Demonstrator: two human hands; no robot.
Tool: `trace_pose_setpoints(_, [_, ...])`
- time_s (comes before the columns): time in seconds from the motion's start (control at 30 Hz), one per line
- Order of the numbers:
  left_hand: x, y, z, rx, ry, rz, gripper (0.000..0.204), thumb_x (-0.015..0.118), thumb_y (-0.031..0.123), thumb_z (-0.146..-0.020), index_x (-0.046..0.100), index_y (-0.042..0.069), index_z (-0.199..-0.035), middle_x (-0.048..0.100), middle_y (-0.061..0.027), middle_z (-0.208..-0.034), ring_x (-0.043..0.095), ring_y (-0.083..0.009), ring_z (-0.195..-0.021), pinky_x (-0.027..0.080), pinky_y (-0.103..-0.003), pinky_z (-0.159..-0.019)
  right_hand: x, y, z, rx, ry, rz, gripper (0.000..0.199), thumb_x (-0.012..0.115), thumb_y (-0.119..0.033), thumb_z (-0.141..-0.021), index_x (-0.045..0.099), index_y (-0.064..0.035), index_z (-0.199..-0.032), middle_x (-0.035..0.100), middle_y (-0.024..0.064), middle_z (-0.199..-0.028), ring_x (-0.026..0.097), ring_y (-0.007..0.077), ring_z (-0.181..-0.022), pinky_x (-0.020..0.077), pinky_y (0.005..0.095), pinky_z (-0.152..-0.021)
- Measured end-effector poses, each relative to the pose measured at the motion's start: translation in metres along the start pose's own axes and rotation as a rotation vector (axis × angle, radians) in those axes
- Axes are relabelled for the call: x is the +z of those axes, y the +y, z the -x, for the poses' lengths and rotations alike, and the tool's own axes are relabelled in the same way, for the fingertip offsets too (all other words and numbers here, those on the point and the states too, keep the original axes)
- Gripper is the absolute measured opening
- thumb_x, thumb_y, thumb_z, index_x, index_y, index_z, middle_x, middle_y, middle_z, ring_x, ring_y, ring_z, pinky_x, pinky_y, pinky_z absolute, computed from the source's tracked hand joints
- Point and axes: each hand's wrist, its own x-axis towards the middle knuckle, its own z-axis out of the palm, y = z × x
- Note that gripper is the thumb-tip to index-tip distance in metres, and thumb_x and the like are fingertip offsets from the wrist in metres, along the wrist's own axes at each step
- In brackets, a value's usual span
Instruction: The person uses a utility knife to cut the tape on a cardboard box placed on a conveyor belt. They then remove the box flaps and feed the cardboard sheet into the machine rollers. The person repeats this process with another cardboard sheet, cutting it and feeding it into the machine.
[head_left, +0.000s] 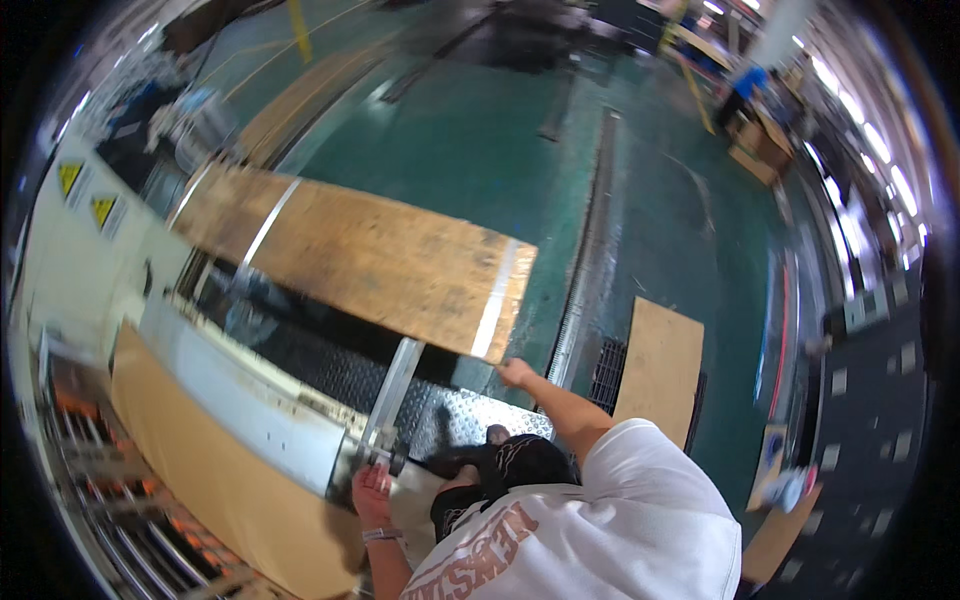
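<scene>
Green shop floor; co-worker's hand grips board corner, board tilted above machine, not laid yet; own hands out of view.

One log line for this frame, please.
own hands: out of view | co-worker: one hand on wooden board end, other hand by metal bar

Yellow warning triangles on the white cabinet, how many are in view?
2. Both are on the white cabinet at far left: one triangle nearer the rim, the other just right and lower. More may be hidden beyond the edge.
</scene>
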Motion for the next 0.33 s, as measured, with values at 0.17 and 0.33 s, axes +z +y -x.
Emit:
trace_pose_setpoints(0.17, [0.117, -0.075, -0.020, -0.187, -0.500, -0.310, 0.037, 0.046, 0.030, -0.087, 0.045, 0.003, -0.113, 0.055, -0.0164, -0.110, 0.055, -0.0283, -0.099, 0.047, -0.038, -0.080, -0.119, 0.246, 0.089, 0.305, 0.383, -0.411, 0.033, 0.056, -0.031, -0.083, 0.061, 0.0017, -0.083, 0.062, 0.0127, -0.075, 0.060, 0.0184, -0.066, 0.0473, 0.0336, -0.057])
trace_pose_setpoints(0.33, [0.220, -0.125, -0.043, -0.428, -0.636, -0.683, 0.044, 0.049, 0.033, -0.086, 0.042, 0.001, -0.115, 0.053, -0.0180, -0.112, 0.053, -0.0292, -0.104, 0.044, -0.037, -0.086, -0.096, 0.321, 0.244, 0.633, 0.578, -0.542, 0.039, 0.053, -0.035, -0.083, 0.059, 0.0034, -0.088, 0.061, 0.0146, -0.069, 0.061, 0.0259, -0.059, 0.0504, 0.0348, -0.057])
